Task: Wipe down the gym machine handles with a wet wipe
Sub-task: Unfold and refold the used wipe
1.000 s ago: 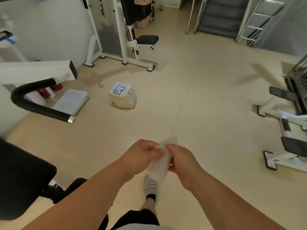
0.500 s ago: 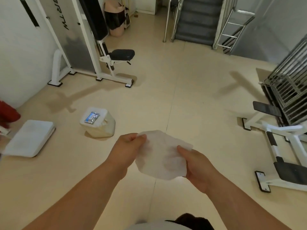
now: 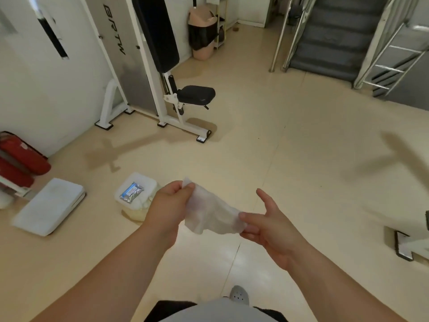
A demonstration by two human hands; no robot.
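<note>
Left hand [image 3: 169,205] pinches wet wipe [image 3: 209,214] corner; right hand [image 3: 271,226] pinches opposite end, above beige floor [image 3: 301,159].

We cannot read the tiny label on the packet [image 3: 131,192], the red extinguishers [image 3: 22,156] and a white machine foot [image 3: 412,246] run off the edges, and the wet wipe [image 3: 209,212] hides some fingertips of the right hand [image 3: 271,231].
</note>
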